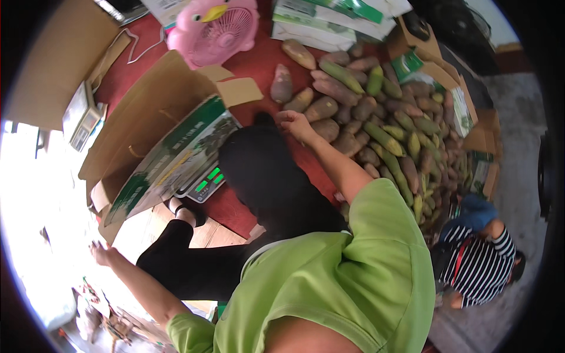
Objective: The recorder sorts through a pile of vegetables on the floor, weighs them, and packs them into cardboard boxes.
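I am squatting in a green shirt and black trousers, and my knee (268, 176) rises in the middle of the view. My right hand (294, 125) reaches forward to the near edge of a big pile of brown sweet potatoes (376, 117) mixed with long green and yellow ones. Its fingers are loosely curled beside a sweet potato (322, 108), and I see nothing held in it. My left hand (103, 253) is stretched out to the left over the bright floor, fingers apart and empty.
An open cardboard box (159, 112) lies on the red mat (253, 59), with a weighing scale (206, 182) showing green digits beside it. A pink fan (215, 26) and stacked green-white cartons (329, 23) stand behind. A person in a striped shirt (479, 265) crouches at right.
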A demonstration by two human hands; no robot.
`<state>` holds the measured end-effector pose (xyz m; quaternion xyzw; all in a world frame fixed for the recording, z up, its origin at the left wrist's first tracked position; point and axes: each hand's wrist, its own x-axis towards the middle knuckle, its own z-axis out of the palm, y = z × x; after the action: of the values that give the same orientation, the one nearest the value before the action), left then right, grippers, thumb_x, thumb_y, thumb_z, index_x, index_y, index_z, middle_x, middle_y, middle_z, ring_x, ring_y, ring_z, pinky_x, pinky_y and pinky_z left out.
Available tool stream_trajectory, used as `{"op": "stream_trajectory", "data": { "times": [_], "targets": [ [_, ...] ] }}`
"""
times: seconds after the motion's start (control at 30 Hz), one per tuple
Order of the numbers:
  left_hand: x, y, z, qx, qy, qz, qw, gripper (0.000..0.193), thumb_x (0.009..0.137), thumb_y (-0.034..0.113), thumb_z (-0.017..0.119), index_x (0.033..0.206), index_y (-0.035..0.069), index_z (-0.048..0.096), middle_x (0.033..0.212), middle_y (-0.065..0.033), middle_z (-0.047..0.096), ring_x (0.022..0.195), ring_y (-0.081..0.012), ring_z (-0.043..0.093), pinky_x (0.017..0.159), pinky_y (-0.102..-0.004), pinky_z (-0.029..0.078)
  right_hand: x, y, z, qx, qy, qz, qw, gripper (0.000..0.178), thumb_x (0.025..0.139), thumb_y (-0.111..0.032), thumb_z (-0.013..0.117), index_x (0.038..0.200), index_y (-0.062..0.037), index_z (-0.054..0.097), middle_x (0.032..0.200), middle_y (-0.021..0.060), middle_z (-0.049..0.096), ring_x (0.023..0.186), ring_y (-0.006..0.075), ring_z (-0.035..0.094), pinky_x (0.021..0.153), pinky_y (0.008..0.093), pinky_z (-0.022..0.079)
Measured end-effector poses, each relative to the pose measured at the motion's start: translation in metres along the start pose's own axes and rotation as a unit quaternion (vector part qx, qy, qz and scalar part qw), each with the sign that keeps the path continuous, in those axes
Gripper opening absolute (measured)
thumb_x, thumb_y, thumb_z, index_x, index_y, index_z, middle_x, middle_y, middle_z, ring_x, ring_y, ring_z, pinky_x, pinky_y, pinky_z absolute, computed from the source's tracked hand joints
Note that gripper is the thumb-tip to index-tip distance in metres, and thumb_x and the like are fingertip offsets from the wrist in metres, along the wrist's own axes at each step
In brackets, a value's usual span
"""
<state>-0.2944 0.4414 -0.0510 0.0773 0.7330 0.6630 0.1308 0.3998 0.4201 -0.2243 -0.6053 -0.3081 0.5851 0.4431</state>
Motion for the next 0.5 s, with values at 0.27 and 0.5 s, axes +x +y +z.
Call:
{"op": "stream_trajectory", "data": {
  "times": [0.27, 0.5],
  "targets": [
    [-0.223, 0.103, 0.039, 0.138, -0.187, 0.425, 0.875, 0.035, 0.098, 0.024, 0.044, 0.117, 0.0, 0.061, 0.12, -0.0116, 0.059, 0.114, -0.0239, 0.053, 0.095, -0.0398, 0.042, -0.114, 0.099, -0.059, -0.163, 0.098, 0.156, 0.969, 0.021, 0.08, -0.004, 0.059, 0.098, -0.0049, 0.068, 0.092, 0.0116, 0.069, 0.084, 0.0218, 0.065, 0.079, 0.0323, 0.051],
    [-0.257, 0.092, 0.054, 0.307, -0.397, 0.602, 0.621, 0.033, 0.086, 0.008, 0.063, 0.119, 0.007, 0.062, 0.116, -0.0119, 0.059, 0.109, -0.028, 0.055, 0.092, -0.041, 0.045, -0.19, 0.117, -0.092, -0.447, 0.048, 0.054, 0.891, 0.023, 0.076, -0.015, 0.062, 0.096, -0.0067, 0.068, 0.088, 0.0153, 0.068, 0.082, 0.0289, 0.066, 0.074, 0.0377, 0.052]
  ]
}}
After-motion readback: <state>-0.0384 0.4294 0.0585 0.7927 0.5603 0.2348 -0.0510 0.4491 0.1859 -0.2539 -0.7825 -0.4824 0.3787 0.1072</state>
